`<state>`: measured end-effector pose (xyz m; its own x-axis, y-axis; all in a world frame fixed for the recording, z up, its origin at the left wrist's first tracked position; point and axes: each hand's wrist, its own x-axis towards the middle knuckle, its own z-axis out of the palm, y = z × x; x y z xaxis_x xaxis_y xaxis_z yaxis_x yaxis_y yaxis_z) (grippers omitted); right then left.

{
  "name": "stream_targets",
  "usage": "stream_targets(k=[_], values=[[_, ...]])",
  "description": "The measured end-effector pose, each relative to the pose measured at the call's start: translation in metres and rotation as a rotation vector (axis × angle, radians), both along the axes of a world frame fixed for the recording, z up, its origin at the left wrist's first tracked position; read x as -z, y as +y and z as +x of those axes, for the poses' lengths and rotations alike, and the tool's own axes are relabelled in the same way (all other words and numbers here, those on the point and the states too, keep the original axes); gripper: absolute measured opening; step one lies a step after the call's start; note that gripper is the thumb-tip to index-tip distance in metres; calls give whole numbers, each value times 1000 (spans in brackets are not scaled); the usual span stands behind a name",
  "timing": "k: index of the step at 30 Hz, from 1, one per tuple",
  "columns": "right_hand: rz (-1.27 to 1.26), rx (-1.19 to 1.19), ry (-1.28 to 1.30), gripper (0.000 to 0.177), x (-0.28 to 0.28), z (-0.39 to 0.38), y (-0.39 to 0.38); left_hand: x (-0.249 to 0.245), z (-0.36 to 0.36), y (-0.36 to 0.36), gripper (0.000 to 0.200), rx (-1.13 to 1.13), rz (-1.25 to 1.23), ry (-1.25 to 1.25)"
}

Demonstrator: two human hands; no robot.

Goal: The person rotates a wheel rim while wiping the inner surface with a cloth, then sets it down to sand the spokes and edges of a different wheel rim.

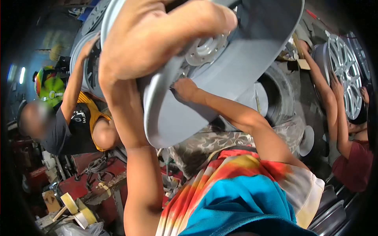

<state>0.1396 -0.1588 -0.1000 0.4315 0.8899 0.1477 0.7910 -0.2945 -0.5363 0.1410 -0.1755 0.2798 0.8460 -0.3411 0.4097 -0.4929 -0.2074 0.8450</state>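
Note:
A grey alloy wheel rim is tilted in front of me, its hollow barrel facing me and the hub inside showing. My left hand is large and close to the camera, closed at the rim's left edge with one finger reaching across the opening. Part of its grip is hidden. Inside the barrel, my right hand is closed near the inner wall below the hub. Whatever its fingers hold is hidden.
Behind the rim lies a black tire. At left, a person touches another wheel. At right, another person's hands hold a silver multi-spoke wheel. Tape rolls and a red machine stand lower left.

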Motion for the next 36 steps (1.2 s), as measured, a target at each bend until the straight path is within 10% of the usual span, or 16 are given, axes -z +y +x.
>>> stream_targets(k=[3,5,9,16,19,27,36], values=[[-72,-43,240,26,-53,-3,15,-2,-3,-2,58,-18,23,-47],[608,-9,287,19,-64,-10,25,-1,-4,-3,58,-24,38,-67],[660,-21,576,21,-76,-15,24,2,-3,0,59,-40,61,-97],[-114,36,120,25,-14,2,-14,-2,1,2,60,-39,92,-130],[-56,-5,73,24,-14,1,2,-4,3,5,60,-22,113,-144],[1285,-116,807,22,-189,18,37,-3,15,13,62,25,155,-199],[1289,-57,845,22,-200,26,9,2,25,6,64,55,168,-352]])
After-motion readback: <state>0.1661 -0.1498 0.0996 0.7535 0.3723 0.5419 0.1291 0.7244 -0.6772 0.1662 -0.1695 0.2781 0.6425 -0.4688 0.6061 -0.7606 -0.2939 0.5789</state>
